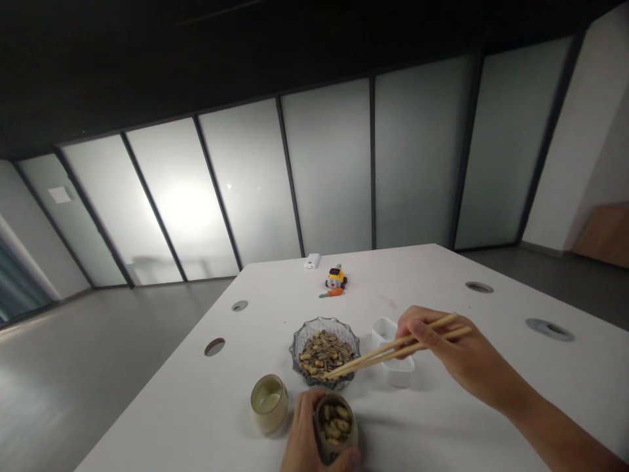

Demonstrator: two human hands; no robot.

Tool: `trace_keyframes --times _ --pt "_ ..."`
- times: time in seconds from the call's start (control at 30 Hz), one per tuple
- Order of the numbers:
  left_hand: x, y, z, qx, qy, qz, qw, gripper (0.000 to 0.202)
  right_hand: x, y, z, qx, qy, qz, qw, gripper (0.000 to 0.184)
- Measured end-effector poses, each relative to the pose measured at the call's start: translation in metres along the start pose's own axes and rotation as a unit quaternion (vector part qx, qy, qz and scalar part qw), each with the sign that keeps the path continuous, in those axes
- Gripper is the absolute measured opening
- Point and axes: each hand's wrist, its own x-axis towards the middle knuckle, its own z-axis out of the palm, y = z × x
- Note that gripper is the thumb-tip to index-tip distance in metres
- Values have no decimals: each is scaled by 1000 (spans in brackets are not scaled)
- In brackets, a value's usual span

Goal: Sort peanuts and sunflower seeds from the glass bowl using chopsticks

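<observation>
My right hand (432, 337) grips a pair of wooden chopsticks (388, 351). Their tips meet over the near side of a scalloped glass bowl (296, 354), which holds striped sunflower seeds (327, 347) and some peanuts. Whether the tips pinch anything is too small to tell. Around a small ceramic cup (322, 446) wraps my left hand (312, 436), just in front of the bowl. Peanuts in their shells (337, 423) fill the inside of this cup. A second ceramic cup (269, 405), pale inside, stands to the left of my left hand.
Two small white plastic containers (399, 377) sit right of the bowl, partly behind my right hand. Farther back on the white table (275, 288) lie an orange toy carrot (332, 293), a yellow toy vehicle (337, 278) and a white box-shaped device (311, 261). Round holes pierce the tabletop.
</observation>
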Motion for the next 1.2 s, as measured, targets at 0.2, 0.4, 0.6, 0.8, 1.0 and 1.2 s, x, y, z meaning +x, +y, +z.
trace_keyframes --times 0.2,0.4,0.6,0.8,1.0,1.2 --pt "0 -1 2 5 12 -4 1000 66 -1 22 17 -23 57 -3 998 46" --pt "-1 1 2 14 12 -2 1000 65 -2 46 32 12 60 57 997 44" --pt "-1 7 0 13 11 -9 1000 64 -3 57 34 22 54 89 994 44" --pt "-2 7 1 20 12 -14 1000 63 -4 61 40 21 50 90 994 39" --pt "-2 -10 8 35 21 -1 999 68 -5 66 42 38 63 91 993 38" --pt "-2 -19 12 44 24 1 999 66 -3 64 39 55 115 96 987 43"
